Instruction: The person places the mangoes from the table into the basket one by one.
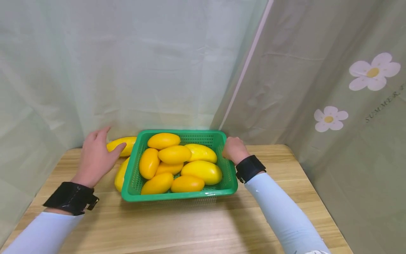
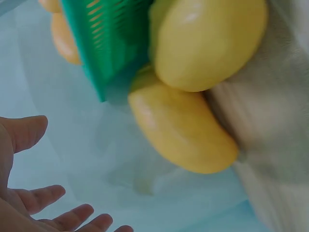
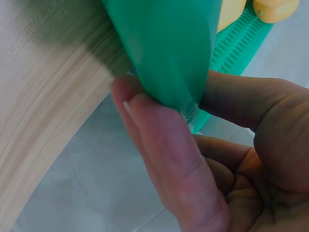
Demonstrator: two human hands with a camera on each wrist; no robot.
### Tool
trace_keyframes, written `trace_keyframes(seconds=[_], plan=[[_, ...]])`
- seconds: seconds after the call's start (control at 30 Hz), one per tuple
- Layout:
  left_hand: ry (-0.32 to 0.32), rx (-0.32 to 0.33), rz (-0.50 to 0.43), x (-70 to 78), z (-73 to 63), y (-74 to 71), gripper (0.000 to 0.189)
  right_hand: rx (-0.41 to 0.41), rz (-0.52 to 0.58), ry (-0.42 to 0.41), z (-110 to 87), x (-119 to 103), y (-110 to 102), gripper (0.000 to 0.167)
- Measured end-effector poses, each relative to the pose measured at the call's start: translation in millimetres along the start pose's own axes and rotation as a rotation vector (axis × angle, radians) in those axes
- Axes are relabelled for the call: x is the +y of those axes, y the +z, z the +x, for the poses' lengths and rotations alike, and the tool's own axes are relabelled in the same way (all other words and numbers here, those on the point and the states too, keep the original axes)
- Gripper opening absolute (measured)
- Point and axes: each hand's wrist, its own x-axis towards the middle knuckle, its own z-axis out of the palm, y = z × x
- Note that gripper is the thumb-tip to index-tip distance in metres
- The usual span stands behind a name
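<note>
A green plastic basket (image 1: 180, 197) holds several yellow mangoes (image 1: 202, 171). My right hand (image 1: 234, 149) grips its right rim, and in the right wrist view the thumb and fingers pinch the green wall (image 3: 169, 53) from both sides. Left of the basket, my left hand (image 1: 96, 157) hovers with thumb and fingers spread, holding nothing. Beside that hand, a mango (image 1: 130, 141) lies behind the basket's left side, and a second mango (image 1: 120, 176) is partly hidden under the basket's left edge. The left wrist view shows both loose mangoes (image 2: 181, 128) apart from the fingertips (image 2: 79, 215).
The wooden tabletop (image 1: 177, 229) extends in front of the basket and to its right. A pale curtain (image 1: 142, 70) hangs close behind the table, and a curtain with printed flowers (image 1: 330, 120) runs along the right side.
</note>
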Motion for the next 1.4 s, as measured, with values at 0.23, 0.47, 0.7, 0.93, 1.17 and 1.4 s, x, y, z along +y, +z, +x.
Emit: trace_keyframes(seconds=[0.23,0.47,0.7,0.93,1.17,1.4], plan=[[-0.057,-0.028,-0.038,-19.8,-11.9,15.0,0.091,-0.018,0.001,0.021,-0.1,0,-1,0.005],[-0.096,-0.071,-0.042,-32.3,-22.4,30.9,0.097,0.008,-0.014,-0.005,-0.1,1,-1,0.004],[-0.128,-0.179,0.009,-37.7,-29.6,42.4,0.095,0.022,-0.056,-0.022,2.3,2,1,0.006],[-0.115,-0.236,-0.008,-40.9,-34.5,49.9,0.096,0.013,-0.050,-0.020,3.2,2,2,0.005],[-0.117,-0.275,-0.043,-42.3,-34.2,54.7,0.096,0.014,-0.050,-0.016,3.3,2,2,0.005],[-0.133,-0.332,-0.067,-42.9,-33.0,56.0,0.092,0.008,-0.033,-0.004,4.1,3,3,0.005]])
